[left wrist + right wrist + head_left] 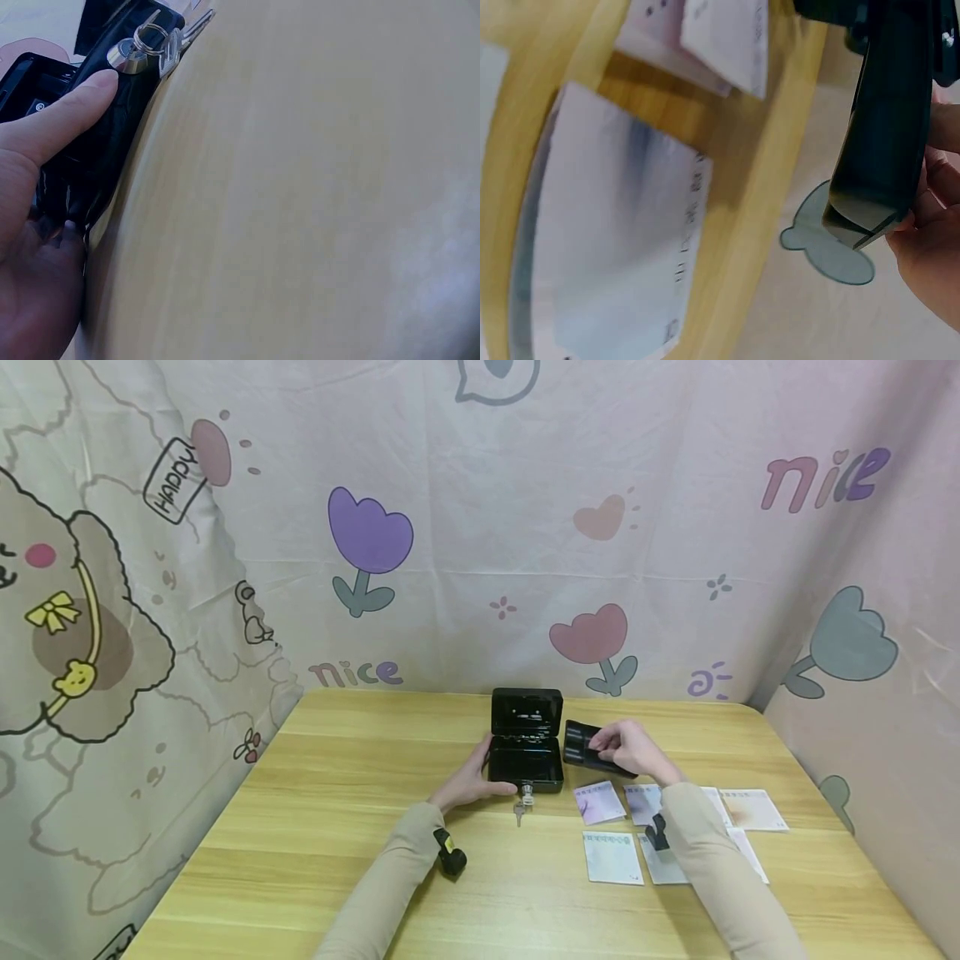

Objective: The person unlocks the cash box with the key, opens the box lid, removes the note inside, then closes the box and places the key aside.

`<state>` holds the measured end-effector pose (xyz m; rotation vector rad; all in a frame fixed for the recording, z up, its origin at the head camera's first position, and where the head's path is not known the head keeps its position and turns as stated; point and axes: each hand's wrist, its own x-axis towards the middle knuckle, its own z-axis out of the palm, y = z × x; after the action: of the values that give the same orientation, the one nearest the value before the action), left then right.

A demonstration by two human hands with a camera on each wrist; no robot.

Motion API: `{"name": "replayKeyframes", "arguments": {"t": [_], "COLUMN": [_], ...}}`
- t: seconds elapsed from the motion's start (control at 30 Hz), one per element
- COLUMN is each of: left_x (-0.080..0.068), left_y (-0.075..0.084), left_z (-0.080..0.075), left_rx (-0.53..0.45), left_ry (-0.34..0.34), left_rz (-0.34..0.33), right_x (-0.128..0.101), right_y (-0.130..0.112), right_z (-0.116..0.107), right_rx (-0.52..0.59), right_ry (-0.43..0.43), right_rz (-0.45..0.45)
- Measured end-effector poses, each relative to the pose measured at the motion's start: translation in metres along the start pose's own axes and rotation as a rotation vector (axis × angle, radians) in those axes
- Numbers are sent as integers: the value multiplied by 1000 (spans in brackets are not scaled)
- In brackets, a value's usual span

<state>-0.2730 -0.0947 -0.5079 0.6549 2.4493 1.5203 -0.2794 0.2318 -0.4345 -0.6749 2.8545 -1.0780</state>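
Note:
A black cash box (527,764) stands on the table with its lid (527,710) raised. My left hand (467,783) holds its front left corner, the thumb along the front beside the silver lock (129,57) and the other fingers on the side. Keys (520,812) on a ring hang from the lock. Right of the box, my right hand (633,750) grips a black tray (578,745) with hollowed compartments, its fingers bent at the tray's middle. The right wrist view shows the tray (885,127) end-on, with part of that hand hidden behind it.
Several stacks of folded paper notes lie on the right of the wooden table (337,777), among them a purple-tinted stack (600,803) and a pale greenish stack (612,858). My right forearm passes over some of them. A patterned curtain (465,527) hangs behind the table.

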Motion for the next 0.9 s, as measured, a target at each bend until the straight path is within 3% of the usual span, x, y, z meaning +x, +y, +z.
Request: {"name": "replayKeyframes", "arguments": {"t": [0.37,0.9], "left_x": [-1,-1], "left_y": [2,1], "left_z": [-2,1], "left_rx": [7,-11], "left_ry": [-12,8], "left_rz": [-30,-10], "right_x": [3,21], "right_y": [-23,-53], "right_z": [11,47], "right_rx": [18,53], "right_ry": [-7,-14], "right_rz": [-80,-121]}}
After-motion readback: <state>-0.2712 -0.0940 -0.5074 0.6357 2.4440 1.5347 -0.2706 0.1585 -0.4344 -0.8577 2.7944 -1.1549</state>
